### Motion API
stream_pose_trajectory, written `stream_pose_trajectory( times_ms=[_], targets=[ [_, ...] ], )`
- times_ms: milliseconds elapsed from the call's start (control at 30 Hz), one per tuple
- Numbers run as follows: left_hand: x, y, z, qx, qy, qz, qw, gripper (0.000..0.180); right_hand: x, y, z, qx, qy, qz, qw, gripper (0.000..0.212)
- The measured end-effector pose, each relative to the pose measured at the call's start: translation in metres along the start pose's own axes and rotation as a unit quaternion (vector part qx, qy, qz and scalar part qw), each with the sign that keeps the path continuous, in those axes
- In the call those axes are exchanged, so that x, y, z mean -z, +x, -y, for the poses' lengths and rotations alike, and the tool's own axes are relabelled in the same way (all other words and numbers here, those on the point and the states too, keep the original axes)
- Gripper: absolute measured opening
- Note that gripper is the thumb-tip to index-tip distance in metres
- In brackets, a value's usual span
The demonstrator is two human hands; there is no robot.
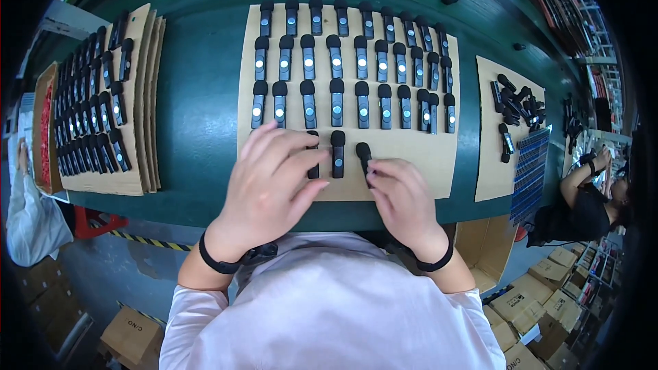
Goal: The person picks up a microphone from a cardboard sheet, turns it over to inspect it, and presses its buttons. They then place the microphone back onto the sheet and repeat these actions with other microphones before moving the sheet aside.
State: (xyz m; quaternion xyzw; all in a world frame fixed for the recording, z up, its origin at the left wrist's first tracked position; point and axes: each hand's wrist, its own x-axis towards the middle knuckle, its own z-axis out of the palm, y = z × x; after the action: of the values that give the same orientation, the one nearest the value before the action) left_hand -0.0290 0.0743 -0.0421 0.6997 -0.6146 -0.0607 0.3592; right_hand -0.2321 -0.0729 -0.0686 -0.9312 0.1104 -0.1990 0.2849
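A cardboard sheet point(404, 188) in front of me bears rows of small black clip-on microphones with foam tips, many with a pale round spot. In the nearest row, my right hand point(403, 199) pinches the lower end of a slightly tilted microphone point(364, 153). My left hand point(267, 181) is over the left microphone point(313, 170) of that row, its fingers bent and apart, partly covering it; whether they touch it I cannot make out. Between my hands a third microphone point(337, 154) lies upright in the row, untouched.
Stacked cardboard sheets point(152, 96) at left carry more microphones, beside a red-lined box point(45, 127). At right, another sheet point(495, 171) holds a loose pile of microphones point(521, 104) and a blue gridded tray point(530, 171). A co-worker point(582, 199) sits far right; another person's sleeve point(34, 212) shows left.
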Motion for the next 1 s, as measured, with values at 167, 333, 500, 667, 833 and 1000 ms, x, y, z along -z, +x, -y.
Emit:
stream_pose_trajectory(
  times_ms=[167,333,500,667,833,1000],
  targets=[
    [0.016,-0.014,0.018,0.046,0.017,-0.049,0.998,0.034,-0.004,-0.005,0.009,0.004,-0.045,0.05,0.998,0.028],
    [0.025,-0.027,0.031,0.073,0.017,-0.088,0.993,0.031,-0.008,0.002,-0.001,-0.007,-0.066,0.04,0.997,0.025],
    [0.026,-0.033,0.036,0.107,0.003,-0.119,0.987,0.027,-0.007,0.007,-0.004,-0.02,-0.058,0.031,0.998,0.028],
    [0.029,-0.035,0.04,0.113,-0.003,-0.158,0.981,0.024,0.031,0.016,-0.002,-0.059,-0.03,0.053,0.996,0.029],
    [0.036,-0.033,0.044,0.103,-0.03,-0.201,0.974,0.022,0.102,0.052,-0.033,-0.05,-0.15,0.029,0.987,0.028],
    [0.04,-0.033,0.046,0.109,-0.036,-0.23,0.966,0.021,0.146,0.129,-0.118,0.024,-0.266,0.041,0.963,0.022]
  ],
)
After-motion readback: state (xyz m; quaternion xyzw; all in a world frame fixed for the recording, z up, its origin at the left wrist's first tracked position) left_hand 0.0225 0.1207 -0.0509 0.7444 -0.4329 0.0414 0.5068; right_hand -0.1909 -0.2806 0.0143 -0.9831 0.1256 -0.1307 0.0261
